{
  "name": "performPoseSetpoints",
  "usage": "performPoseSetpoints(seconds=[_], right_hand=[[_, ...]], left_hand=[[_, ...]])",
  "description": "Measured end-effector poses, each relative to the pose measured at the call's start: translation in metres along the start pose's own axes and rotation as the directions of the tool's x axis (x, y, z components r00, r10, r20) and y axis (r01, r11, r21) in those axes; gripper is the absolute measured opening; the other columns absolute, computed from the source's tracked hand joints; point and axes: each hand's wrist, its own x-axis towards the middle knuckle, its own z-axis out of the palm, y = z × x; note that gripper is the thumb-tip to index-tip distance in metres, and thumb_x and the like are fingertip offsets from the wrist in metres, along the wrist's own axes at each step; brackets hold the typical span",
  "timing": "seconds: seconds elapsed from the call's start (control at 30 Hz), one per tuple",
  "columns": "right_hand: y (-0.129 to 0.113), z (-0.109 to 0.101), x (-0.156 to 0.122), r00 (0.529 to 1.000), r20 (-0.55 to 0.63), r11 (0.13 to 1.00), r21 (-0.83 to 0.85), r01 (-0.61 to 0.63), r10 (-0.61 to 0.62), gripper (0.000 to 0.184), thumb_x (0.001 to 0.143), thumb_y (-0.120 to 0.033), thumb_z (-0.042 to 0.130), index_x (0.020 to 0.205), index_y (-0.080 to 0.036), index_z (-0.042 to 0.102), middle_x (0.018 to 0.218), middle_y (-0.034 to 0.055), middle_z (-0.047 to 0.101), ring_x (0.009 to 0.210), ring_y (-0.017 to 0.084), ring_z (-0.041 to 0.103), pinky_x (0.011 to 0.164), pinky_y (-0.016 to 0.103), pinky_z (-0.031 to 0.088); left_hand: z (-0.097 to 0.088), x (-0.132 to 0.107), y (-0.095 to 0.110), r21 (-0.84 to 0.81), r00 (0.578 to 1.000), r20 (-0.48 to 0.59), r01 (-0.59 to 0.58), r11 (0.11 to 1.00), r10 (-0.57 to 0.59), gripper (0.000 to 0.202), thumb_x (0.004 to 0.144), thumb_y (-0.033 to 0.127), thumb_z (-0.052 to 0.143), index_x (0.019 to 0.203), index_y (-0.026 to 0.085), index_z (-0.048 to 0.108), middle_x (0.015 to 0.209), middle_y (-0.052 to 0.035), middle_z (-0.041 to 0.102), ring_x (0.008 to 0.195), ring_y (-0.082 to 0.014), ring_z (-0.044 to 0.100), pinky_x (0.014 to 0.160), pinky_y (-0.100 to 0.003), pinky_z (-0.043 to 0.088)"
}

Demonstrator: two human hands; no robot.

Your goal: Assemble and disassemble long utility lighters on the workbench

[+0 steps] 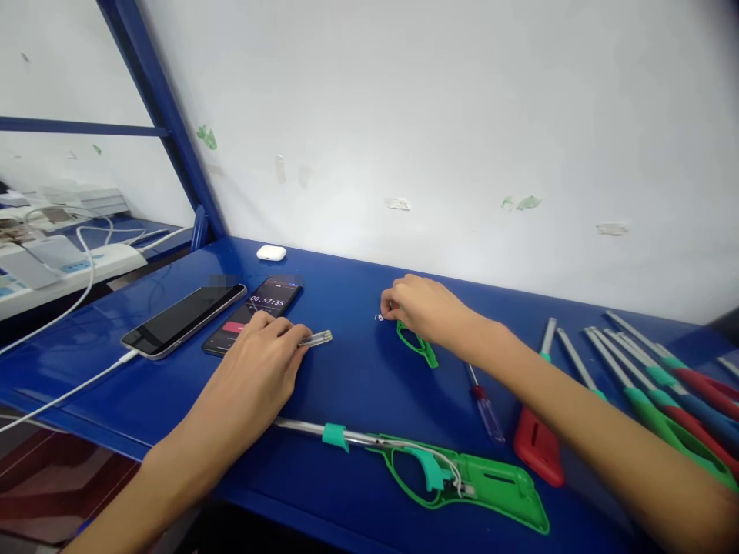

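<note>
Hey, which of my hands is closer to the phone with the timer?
Left. Your left hand is next to the phone, hiding part of it; your right hand is well off to its right, by the small green piece.

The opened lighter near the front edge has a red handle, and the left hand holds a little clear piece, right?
Not quite: the head view shows the opened lighter has a green handle, not red. The left hand does hold a little clear piece.

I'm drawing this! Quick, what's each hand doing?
Left hand: closed, holding a small clear piece.
Right hand: curled by a green piece; can't tell if it's holding anything.
</note>
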Motion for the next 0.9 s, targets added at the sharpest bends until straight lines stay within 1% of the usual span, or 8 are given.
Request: performPoseSetpoints(seconds=[0.17, 0.3, 0.37, 0.47, 0.63, 0.77, 0.83, 0.9], right_hand=[[0.002, -0.004, -0.005, 1.000, 0.012, 0.999, 0.036, -0.024, 0.024, 0.033, 0.102, -0.038, 0.067, 0.127, -0.018, 0.065, 0.127, 0.0091, 0.067, 0.107, 0.023, 0.069, 0.091, 0.044, 0.060], [-0.002, -0.004, -0.003, 0.999, 0.008, 0.996, 0.078, -0.044, 0.043, 0.032, 0.103, -0.039, 0.065, 0.127, -0.018, 0.065, 0.127, 0.0091, 0.068, 0.107, 0.022, 0.069, 0.092, 0.044, 0.060], [-0.004, -0.004, -0.001, 0.999, 0.017, 0.994, 0.108, -0.033, 0.031, 0.033, 0.102, -0.039, 0.066, 0.128, -0.018, 0.065, 0.127, 0.0092, 0.067, 0.108, 0.022, 0.069, 0.092, 0.044, 0.060], [-0.004, -0.002, 0.003, 0.999, 0.035, 0.987, 0.160, -0.013, 0.007, 0.034, 0.102, -0.038, 0.067, 0.128, -0.018, 0.065, 0.128, 0.0093, 0.067, 0.109, 0.023, 0.069, 0.092, 0.045, 0.060], [0.004, -0.002, 0.005, 1.000, 0.027, 0.960, 0.278, 0.004, -0.012, 0.032, 0.102, -0.039, 0.066, 0.126, -0.017, 0.065, 0.124, 0.0085, 0.068, 0.103, 0.021, 0.070, 0.089, 0.042, 0.061], [0.007, -0.013, -0.010, 0.999, -0.051, 0.922, 0.385, 0.037, -0.019, 0.022, 0.104, -0.035, 0.063, 0.113, -0.016, 0.068, 0.102, 0.0038, 0.073, 0.083, 0.015, 0.070, 0.076, 0.033, 0.061], [0.005, -0.024, -0.026, 0.993, -0.120, 0.907, 0.418, 0.054, -0.004, 0.014, 0.105, -0.026, 0.059, 0.102, -0.019, 0.070, 0.088, 0.0012, 0.075, 0.077, 0.015, 0.071, 0.073, 0.029, 0.057], [0.000, -0.036, -0.049, 0.979, -0.201, 0.897, 0.437, 0.067, 0.024, 0.015, 0.104, -0.023, 0.057, 0.102, -0.022, 0.072, 0.093, 0.0009, 0.079, 0.084, 0.017, 0.075, 0.072, 0.028, 0.055]], left_hand=[[-0.005, -0.001, 0.007, -0.115, 0.999, -0.042, 0.015, 0.993, -0.020, 0.027, 0.107, 0.025, 0.050, 0.116, 0.019, 0.074, 0.112, -0.0115, 0.070, 0.103, -0.0297, 0.062, 0.085, -0.043, 0.055], [-0.018, 0.000, 0.017, -0.432, 0.987, -0.089, 0.084, 0.898, -0.136, 0.023, 0.106, 0.034, 0.056, 0.112, 0.027, 0.077, 0.113, -0.0059, 0.070, 0.100, -0.0229, 0.069, 0.081, -0.034, 0.058], [-0.026, 0.001, 0.019, -0.615, 0.975, -0.045, 0.145, 0.775, -0.219, 0.021, 0.103, 0.041, 0.063, 0.108, 0.029, 0.079, 0.109, -0.0036, 0.074, 0.100, -0.0224, 0.072, 0.082, -0.032, 0.060], [-0.035, 0.002, 0.019, -0.829, 0.925, 0.070, 0.262, 0.494, -0.373, 0.028, 0.093, 0.047, 0.078, 0.114, 0.029, 0.078, 0.104, -0.0018, 0.080, 0.098, -0.0220, 0.076, 0.085, -0.028, 0.063], [-0.044, 0.006, 0.022, -0.962, 0.833, 0.212, 0.271, 0.044, -0.512, 0.044, 0.080, 0.033, 0.093, 0.120, 0.029, 0.076, 0.110, -0.0014, 0.082, 0.109, -0.0192, 0.077, 0.089, -0.016, 0.061], [-0.046, 0.003, 0.033, -0.938, 0.806, 0.340, 0.327, -0.114, -0.484, 0.026, 0.081, 0.026, 0.092, 0.104, 0.028, 0.083, 0.115, -0.0006, 0.082, 0.123, -0.0170, 0.071, 0.091, -0.007, 0.055], [-0.043, -0.001, 0.039, -0.918, 0.806, 0.396, 0.362, -0.164, -0.440, 0.025, 0.086, 0.029, 0.089, 0.110, 0.031, 0.082, 0.119, -0.0003, 0.081, 0.129, -0.0162, 0.066, 0.094, -0.007, 0.053], [-0.037, -0.007, 0.047, -0.909, 0.823, 0.416, 0.373, -0.184, -0.387, 0.023, 0.091, 0.032, 0.084, 0.114, 0.033, 0.081, 0.121, 0.0009, 0.080, 0.129, -0.0144, 0.065, 0.097, -0.007, 0.052]])
